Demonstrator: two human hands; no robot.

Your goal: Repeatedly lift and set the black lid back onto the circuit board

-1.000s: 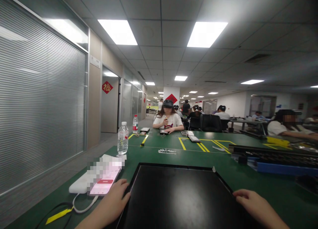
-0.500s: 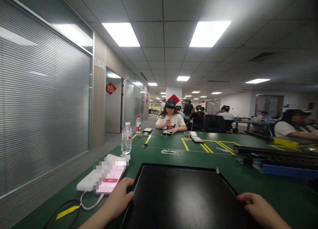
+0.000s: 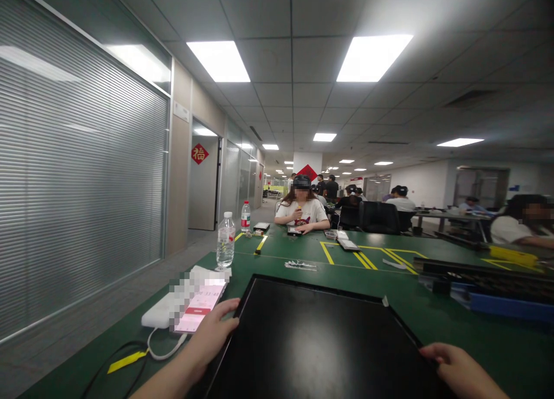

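A large, flat black display panel [image 3: 320, 335] with a thin dark frame fills the lower middle of the view, and its near edge runs out of the picture. My left hand [image 3: 216, 332] grips its left edge, fingers over the rim. At the right edge, my right hand [image 3: 452, 361] closes on the frame with fingertips on the rim and thumb tucked beneath. A small pale tab [image 3: 385, 301] sticks up at the panel's far right corner. How much of the underside touches the table cannot be seen.
On the green table [image 3: 277, 298], a phone [image 3: 201, 307] on a cable and a white box-like thing [image 3: 158, 312] lie left. A water bottle [image 3: 225, 240] stands beyond them. Long black parts and a blue piece [image 3: 506, 309] lie right. A person [image 3: 302, 209] sits opposite.
The whole view has swung slightly left, so things sit further right in the picture. The panel's far edge appears a little higher, with both hands still on its sides.
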